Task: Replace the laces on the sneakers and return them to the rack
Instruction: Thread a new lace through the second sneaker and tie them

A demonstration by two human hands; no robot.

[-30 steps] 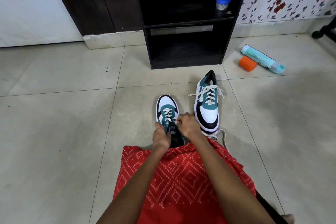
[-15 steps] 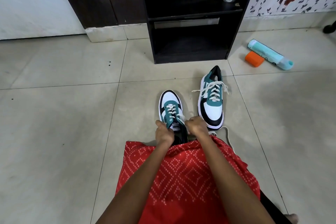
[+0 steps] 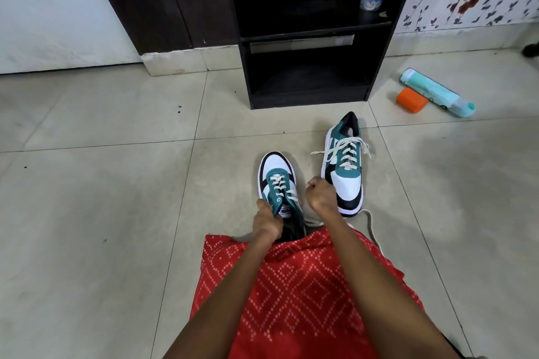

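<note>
- While the left hand [image 3: 267, 220] grips the near sneaker [image 3: 277, 175] by its tongue, the label [image 3: 285, 210] there reads PUMA, upside down.
- The right hand [image 3: 320, 194] is fisted just beside it; whether it holds the lace [image 3: 293, 198], I cannot tell.
- The second sneaker [image 3: 345, 166] lies laced on the floor [image 3: 116, 213], before the rack [image 3: 315, 32].
- Writing on the bottle [image 3: 434, 90] is too small to read.

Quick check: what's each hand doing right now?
Left hand: closed, gripping the near sneaker by its tongue.
Right hand: closed in a fist, seemingly pulling that sneaker's lace; the grip itself is hidden.
</note>
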